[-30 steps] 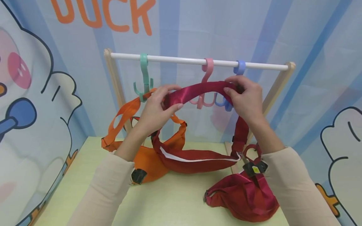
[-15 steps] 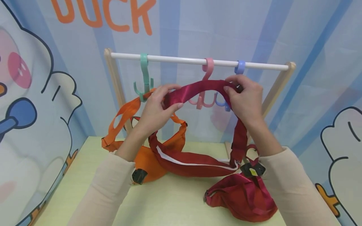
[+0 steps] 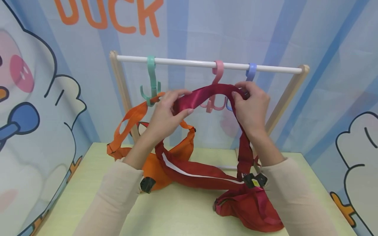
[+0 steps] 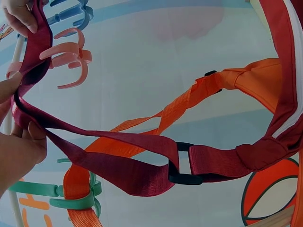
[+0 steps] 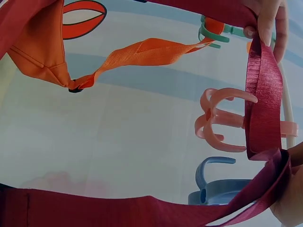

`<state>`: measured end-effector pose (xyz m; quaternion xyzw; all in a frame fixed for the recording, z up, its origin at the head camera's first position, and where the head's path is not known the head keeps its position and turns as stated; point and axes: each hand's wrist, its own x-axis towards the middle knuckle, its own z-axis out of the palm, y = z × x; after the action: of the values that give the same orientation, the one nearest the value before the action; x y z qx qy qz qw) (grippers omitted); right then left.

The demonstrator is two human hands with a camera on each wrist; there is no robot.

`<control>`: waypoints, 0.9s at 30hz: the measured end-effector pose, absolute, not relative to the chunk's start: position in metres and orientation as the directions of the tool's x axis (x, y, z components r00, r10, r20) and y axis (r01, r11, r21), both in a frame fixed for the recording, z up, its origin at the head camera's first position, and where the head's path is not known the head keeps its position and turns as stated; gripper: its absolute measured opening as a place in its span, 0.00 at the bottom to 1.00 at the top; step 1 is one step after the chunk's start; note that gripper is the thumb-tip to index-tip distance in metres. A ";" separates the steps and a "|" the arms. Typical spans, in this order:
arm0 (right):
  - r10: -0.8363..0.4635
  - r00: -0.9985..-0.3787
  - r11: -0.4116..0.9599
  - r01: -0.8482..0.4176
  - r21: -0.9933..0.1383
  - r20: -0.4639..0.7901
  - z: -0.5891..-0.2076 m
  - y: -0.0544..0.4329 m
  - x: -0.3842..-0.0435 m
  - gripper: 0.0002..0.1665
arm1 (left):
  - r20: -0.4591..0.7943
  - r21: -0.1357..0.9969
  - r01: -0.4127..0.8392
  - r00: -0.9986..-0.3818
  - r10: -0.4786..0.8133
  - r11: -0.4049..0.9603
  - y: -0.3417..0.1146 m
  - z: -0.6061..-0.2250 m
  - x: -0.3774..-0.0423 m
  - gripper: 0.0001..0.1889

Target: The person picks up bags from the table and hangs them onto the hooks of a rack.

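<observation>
A dark red waist bag (image 3: 200, 175) with a pale zip hangs below my hands by its strap (image 3: 218, 89). My left hand (image 3: 165, 116) pinches the strap at the left, and my right hand (image 3: 252, 106) pinches it at the right. Between them the strap arches in front of the pink hook (image 4: 71, 56), which hangs on the rail. In the left wrist view, a black buckle (image 4: 185, 178) shows on the strap. The blue hook (image 5: 222, 189) is behind my right hand, partly hidden in the head view.
An orange waist bag (image 3: 156, 170) hangs by its strap from the green hook (image 3: 152, 78) at the left. Another red waist bag (image 3: 251, 209) lies on the table (image 3: 165, 216) at front right. The white rail (image 3: 186, 62) spans two wooden posts.
My right hand has shifted slightly left and down with its end of the strap. The held red bag has sunk lower, and its right end swung left. My left hand has barely moved.
</observation>
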<state>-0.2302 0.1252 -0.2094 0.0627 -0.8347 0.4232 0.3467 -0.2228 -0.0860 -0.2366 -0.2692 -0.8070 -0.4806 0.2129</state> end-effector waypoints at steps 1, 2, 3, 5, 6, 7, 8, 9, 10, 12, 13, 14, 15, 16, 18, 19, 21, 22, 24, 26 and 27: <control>0.194 -0.749 0.633 -0.398 -0.664 0.634 -0.210 0.125 -0.231 0.13 | 0.602 0.661 0.638 -0.765 0.229 0.395 -0.086 -0.237 -0.223 0.22; 0.198 -0.746 0.633 -0.398 -0.664 0.635 -0.211 0.125 -0.231 0.13 | 0.602 0.660 0.638 -0.765 0.229 0.396 -0.085 -0.237 -0.223 0.22; 0.202 -0.745 0.632 -0.397 -0.665 0.636 -0.211 0.125 -0.231 0.13 | 0.601 0.661 0.637 -0.766 0.228 0.397 -0.085 -0.237 -0.223 0.22; 0.207 -0.743 0.630 -0.396 -0.668 0.636 -0.213 0.126 -0.232 0.13 | 0.600 0.661 0.635 -0.767 0.226 0.400 -0.084 -0.238 -0.223 0.22; 0.209 -0.742 0.629 -0.397 -0.668 0.637 -0.213 0.127 -0.233 0.13 | 0.597 0.663 0.632 -0.770 0.225 0.401 -0.084 -0.238 -0.223 0.22; 0.210 -0.739 0.628 -0.400 -0.668 0.640 -0.214 0.127 -0.234 0.13 | 0.594 0.666 0.629 -0.772 0.224 0.402 -0.083 -0.238 -0.224 0.22; 0.210 -0.737 0.627 -0.402 -0.667 0.642 -0.215 0.128 -0.235 0.13 | 0.591 0.668 0.625 -0.775 0.224 0.403 -0.083 -0.238 -0.224 0.22; 0.211 -0.736 0.626 -0.403 -0.667 0.643 -0.215 0.129 -0.236 0.13 | 0.588 0.671 0.623 -0.777 0.223 0.401 -0.082 -0.239 -0.224 0.22; 0.211 -0.734 0.626 -0.406 -0.666 0.645 -0.216 0.129 -0.237 0.13 | 0.586 0.672 0.621 -0.779 0.223 0.403 -0.082 -0.239 -0.224 0.22; 0.209 -0.732 0.626 -0.410 -0.664 0.649 -0.218 0.131 -0.238 0.13 | 0.583 0.675 0.619 -0.781 0.224 0.403 -0.082 -0.239 -0.225 0.22; 0.208 -0.731 0.626 -0.412 -0.663 0.650 -0.219 0.132 -0.239 0.13 | 0.581 0.677 0.618 -0.782 0.224 0.401 -0.081 -0.240 -0.225 0.22; 0.207 -0.731 0.625 -0.412 -0.663 0.650 -0.220 0.133 -0.240 0.13 | 0.582 0.677 0.618 -0.782 0.223 0.400 -0.081 -0.240 -0.226 0.22; 0.206 -0.731 0.625 -0.413 -0.663 0.651 -0.221 0.134 -0.241 0.13 | 0.582 0.677 0.618 -0.782 0.223 0.399 -0.081 -0.241 -0.226 0.21; 0.205 -0.730 0.623 -0.416 -0.662 0.652 -0.222 0.134 -0.242 0.13 | 0.582 0.678 0.618 -0.782 0.223 0.398 -0.081 -0.241 -0.226 0.21; 0.200 -0.730 0.621 -0.421 -0.661 0.653 -0.223 0.135 -0.243 0.13 | 0.583 0.680 0.619 -0.782 0.221 0.394 -0.081 -0.242 -0.226 0.21; 0.197 -0.731 0.620 -0.424 -0.661 0.653 -0.224 0.136 -0.243 0.13 | 0.583 0.681 0.618 -0.782 0.221 0.392 -0.081 -0.243 -0.226 0.21; 0.193 -0.733 0.615 -0.428 -0.662 0.653 -0.226 0.136 -0.244 0.13 | 0.582 0.683 0.618 -0.782 0.221 0.390 -0.081 -0.243 -0.226 0.22; 0.190 -0.734 0.612 -0.431 -0.663 0.652 -0.226 0.137 -0.244 0.14 | 0.582 0.684 0.617 -0.783 0.220 0.388 -0.081 -0.244 -0.226 0.22; 0.184 -0.734 0.609 -0.437 -0.662 0.654 -0.228 0.138 -0.244 0.14 | 0.581 0.686 0.617 -0.783 0.220 0.385 -0.082 -0.245 -0.226 0.22; 0.179 -0.734 0.603 -0.444 -0.662 0.655 -0.229 0.139 -0.244 0.14 | 0.582 0.688 0.619 -0.783 0.221 0.380 -0.082 -0.246 -0.226 0.22; 0.174 -0.733 0.601 -0.450 -0.660 0.658 -0.229 0.139 -0.244 0.14 | 0.583 0.689 0.619 -0.782 0.220 0.377 -0.083 -0.247 -0.227 0.22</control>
<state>-0.2438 0.1390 -0.2294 0.0842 -0.8210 0.4386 0.3556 -0.2267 -0.0829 -0.2466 -0.2606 -0.8048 -0.4933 0.2025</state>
